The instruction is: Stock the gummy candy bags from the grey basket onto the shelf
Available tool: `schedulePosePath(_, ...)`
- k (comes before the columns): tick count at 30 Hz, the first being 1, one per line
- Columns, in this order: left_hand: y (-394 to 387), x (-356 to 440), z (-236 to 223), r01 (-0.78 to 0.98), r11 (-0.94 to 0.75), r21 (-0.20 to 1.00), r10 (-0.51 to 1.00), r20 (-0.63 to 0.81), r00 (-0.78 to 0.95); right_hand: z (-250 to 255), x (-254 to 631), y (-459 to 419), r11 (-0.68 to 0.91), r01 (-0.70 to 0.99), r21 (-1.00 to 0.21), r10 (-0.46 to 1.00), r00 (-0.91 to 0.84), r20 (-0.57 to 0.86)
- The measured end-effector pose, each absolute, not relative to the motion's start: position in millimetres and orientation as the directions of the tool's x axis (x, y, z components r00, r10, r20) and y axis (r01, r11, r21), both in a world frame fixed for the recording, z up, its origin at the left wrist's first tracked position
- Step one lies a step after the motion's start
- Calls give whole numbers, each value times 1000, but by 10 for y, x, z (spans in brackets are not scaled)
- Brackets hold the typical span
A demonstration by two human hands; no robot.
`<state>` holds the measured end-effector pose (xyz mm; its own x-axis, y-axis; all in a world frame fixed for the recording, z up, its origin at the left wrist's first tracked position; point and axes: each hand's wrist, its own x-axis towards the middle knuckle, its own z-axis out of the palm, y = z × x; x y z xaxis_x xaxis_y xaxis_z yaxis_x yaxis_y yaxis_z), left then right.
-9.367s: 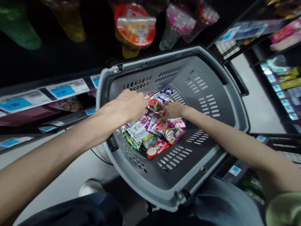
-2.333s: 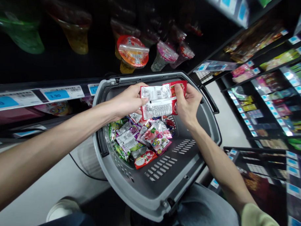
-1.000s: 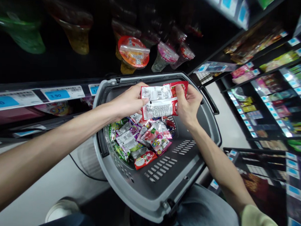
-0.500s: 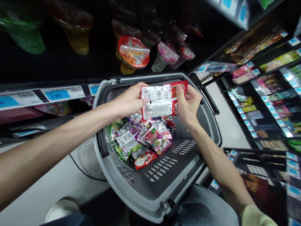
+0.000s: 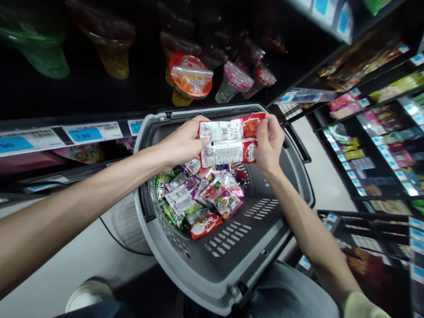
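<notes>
Between my two hands is a red and white candy packet point(image 5: 224, 140), its printed back with a barcode turned up and a strawberry picture at its right end. My left hand point(image 5: 186, 142) pinches its left edge, thumb on top. My right hand point(image 5: 270, 142) grips the right edge, with the fingers behind it partly hidden. Below the packet stands a grey shopping basket point(image 5: 224, 284) with slotted holes in its floor. Several small candy packets point(image 5: 221, 196) lie piled in its left part, in green, purple, pink and red wrappers.
Behind the basket, a dark shelf holds lidded cups, among them one with an orange lid point(image 5: 191, 77). Price tags point(image 5: 93, 132) line the shelf edge at left. More stocked shelves point(image 5: 379, 151) stand across the aisle at right. A shoe point(image 5: 89, 296) shows at lower left.
My right thumb has slid right and off the packet's face, uncovering the strawberry picture. My left hand keeps its grip. The view has shifted very slightly.
</notes>
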<state>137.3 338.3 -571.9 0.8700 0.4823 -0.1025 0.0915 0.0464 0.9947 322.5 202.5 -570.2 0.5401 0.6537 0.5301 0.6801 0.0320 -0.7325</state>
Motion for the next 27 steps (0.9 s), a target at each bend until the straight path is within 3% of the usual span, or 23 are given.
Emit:
schedulePosePath(6, 3397, 1375, -5717, 94, 21, 995, 484, -92, 870, -5740, 3273, 1988, 45, 616, -787, 733, 514, 444)
schedulePosePath(13, 3376, 1374, -5693, 96, 40, 995, 482, -104, 870, -5741, 3241, 2002, 32, 573, -819, 721, 554, 416)
schedulePosePath(19, 3347, 1376, -5662, 97, 157, 983, 465, -160, 871, -5727, 3261, 2008, 51, 501, -864, 730, 572, 374)
schedulePosePath(27, 3341, 1373, -5642, 13, 302, 953, 497, -169, 851, -5654, 3219, 2001, 157, 165, -974, 784, 579, 224)
